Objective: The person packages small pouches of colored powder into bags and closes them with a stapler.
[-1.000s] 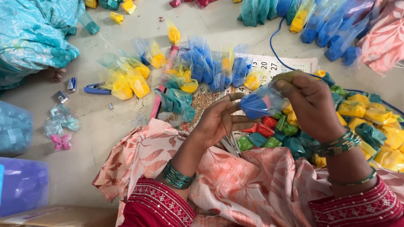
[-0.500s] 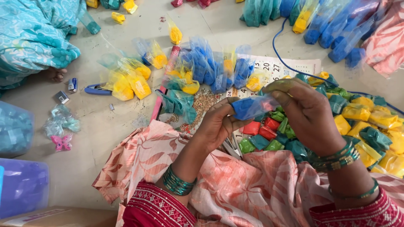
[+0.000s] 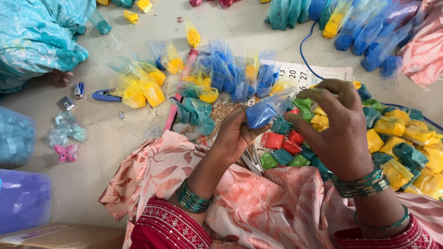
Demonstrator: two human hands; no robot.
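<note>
At the centre of the frame the person's left hand [image 3: 237, 138] grips the lower end of a small clear plastic packet of blue powder [image 3: 262, 114], thumb and fingers closed around its filled part. The right hand [image 3: 339, 131], to the right of it, pinches the packet's upper, empty end between fingertips, the other fingers curled above. Both wrists carry green bangles [image 3: 193, 199]. Just below the packet, on the pink patterned cloth [image 3: 277, 207] over the lap, lie sealed red, green and teal packets [image 3: 284, 150], and a pile of yellow and teal packets [image 3: 406, 147] spreads along the right edge. Above the hands, open bags of blue and yellow powder [image 3: 230, 74] stand in a cluster on the grey floor [image 3: 115, 147], beside a printed calendar sheet [image 3: 304, 74]. A blue-handled tool [image 3: 105, 96] lies at the left of the cluster, and a pink butterfly clip [image 3: 65, 153] sits further left. A purple plastic container [image 3: 23, 200] occupies the lower left corner. Another person's turquoise garment [image 3: 37, 37] fills the upper left.
</note>
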